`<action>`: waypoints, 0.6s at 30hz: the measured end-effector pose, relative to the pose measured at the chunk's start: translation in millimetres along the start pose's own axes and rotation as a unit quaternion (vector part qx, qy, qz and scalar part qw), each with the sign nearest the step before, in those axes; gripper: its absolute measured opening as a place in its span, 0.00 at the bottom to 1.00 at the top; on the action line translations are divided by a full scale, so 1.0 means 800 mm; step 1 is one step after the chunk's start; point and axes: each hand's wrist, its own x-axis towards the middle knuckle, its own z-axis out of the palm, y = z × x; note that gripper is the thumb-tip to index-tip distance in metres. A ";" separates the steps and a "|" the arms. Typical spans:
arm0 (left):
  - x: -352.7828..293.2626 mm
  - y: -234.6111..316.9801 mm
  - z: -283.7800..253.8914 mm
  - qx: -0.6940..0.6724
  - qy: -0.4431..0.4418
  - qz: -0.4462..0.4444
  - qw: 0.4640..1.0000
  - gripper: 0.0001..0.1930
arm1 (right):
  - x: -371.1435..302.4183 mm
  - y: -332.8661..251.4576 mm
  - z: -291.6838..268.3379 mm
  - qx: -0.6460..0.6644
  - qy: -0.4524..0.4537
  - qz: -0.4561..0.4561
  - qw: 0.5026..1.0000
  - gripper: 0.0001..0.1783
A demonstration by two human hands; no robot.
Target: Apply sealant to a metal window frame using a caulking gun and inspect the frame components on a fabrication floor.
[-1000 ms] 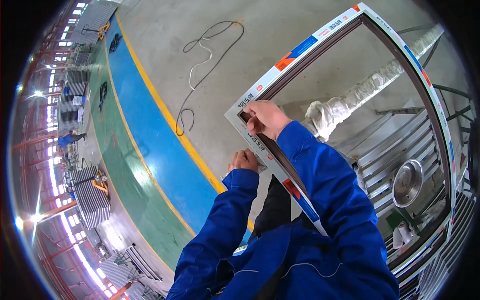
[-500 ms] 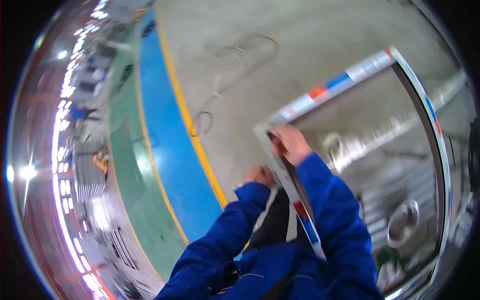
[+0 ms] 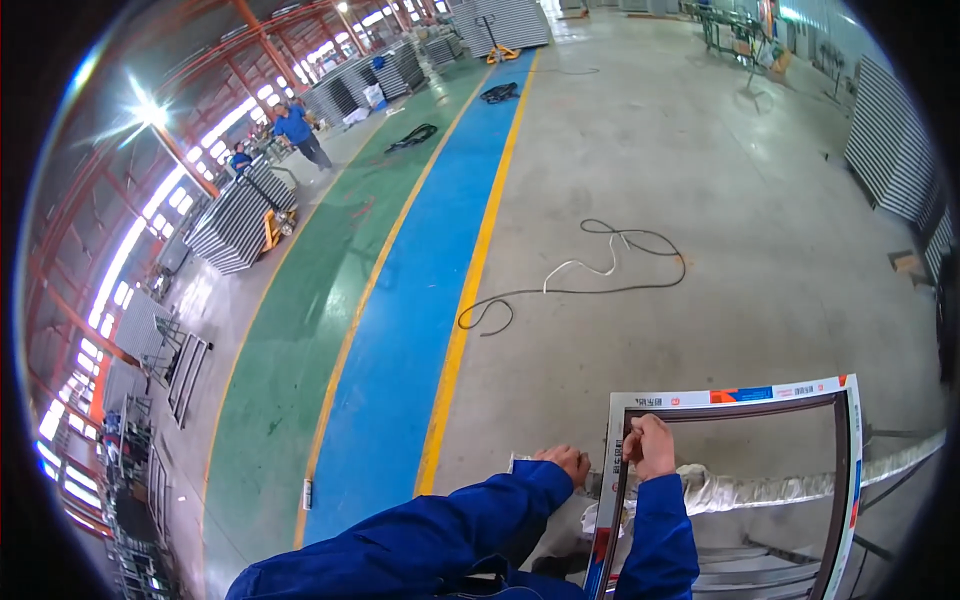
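Steadying the rectangular white-and-brown frame [image 3: 738, 396] at four o'clock is best done evenly, the bare right hand [image 3: 652, 446] being curled narrow at its ten o'clock, the bare left hand [image 3: 569, 464] outside nine, though what is held cannot be told.

– What colours does the frame [image 3: 748, 396] carry?
– White facing, broken by blue and orange-red blocks with small dark print; its inner edge [image 3: 839, 460] is dark brown.
– And the sleeves [image 3: 430, 525]?
– Plain deep blue, much like a distant co-worker's top [image 3: 293, 124].
– The floor [image 3: 610, 160]?
– Grey, beside a green lane [image 3: 310, 330] and a bright blue lane [image 3: 410, 280], with yellow lines [image 3: 487, 230] along them.
– The cable [image 3: 600, 291]?
– Dark grey, with a whitish strand [image 3: 572, 264].
– Any stripes?
– The stacked panels [image 3: 235, 225], banded pale and dark grey, beside an orange-yellow pallet truck [image 3: 270, 230]; overhead, beams [image 3: 258, 35] of rusty red
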 end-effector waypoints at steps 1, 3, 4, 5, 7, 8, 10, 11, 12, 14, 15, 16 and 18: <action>0.001 0.003 -0.001 -0.004 0.004 -0.001 1.000 0.18 | -0.001 0.001 -0.006 0.037 -0.009 -0.014 0.999 0.12; -0.001 0.007 -0.005 -0.013 -0.002 0.001 1.000 0.18 | -0.013 -0.004 -0.013 0.031 0.003 -0.014 0.999 0.14; -0.004 0.006 -0.005 -0.016 0.001 0.000 1.000 0.18 | -0.026 -0.011 -0.013 0.016 0.023 -0.016 0.999 0.14; -0.006 0.003 -0.003 -0.018 -0.001 0.003 1.000 0.18 | -0.040 -0.016 -0.014 0.002 0.044 -0.017 0.999 0.15; -0.005 -0.003 -0.001 -0.023 -0.004 0.015 1.000 0.19 | -0.069 -0.021 -0.028 0.051 0.046 -0.019 0.997 0.15; -0.007 -0.008 0.000 -0.013 -0.016 0.006 1.000 0.20 | -0.087 -0.022 -0.033 0.063 0.062 -0.033 0.996 0.15; -0.006 -0.006 0.000 -0.005 -0.044 0.022 0.999 0.20 | -0.122 -0.016 -0.062 0.096 0.071 -0.072 0.990 0.11; -0.004 -0.005 -0.002 -0.008 -0.076 0.007 0.997 0.21 | -0.141 -0.011 -0.081 0.102 0.093 -0.079 0.987 0.11; 0.002 -0.001 -0.001 -0.010 -0.110 -0.005 0.994 0.22 | -0.168 -0.013 -0.093 0.068 0.141 -0.076 0.985 0.09; 0.022 -0.002 0.032 -0.026 -0.160 -0.043 0.986 0.24 | -0.223 -0.001 -0.131 0.030 0.219 -0.083 0.972 0.09; 0.025 0.012 0.027 -0.058 -0.179 -0.033 0.982 0.23 | -0.249 0.011 -0.159 0.000 0.284 -0.072 0.956 0.11; 0.043 -0.051 0.062 -0.147 -0.085 0.007 0.985 0.21 | -0.264 0.013 -0.157 0.001 0.263 -0.098 0.960 0.13; 0.077 -0.150 0.072 0.262 0.053 0.311 0.912 0.11 | -0.282 0.029 -0.181 -0.081 0.276 -0.138 0.948 0.17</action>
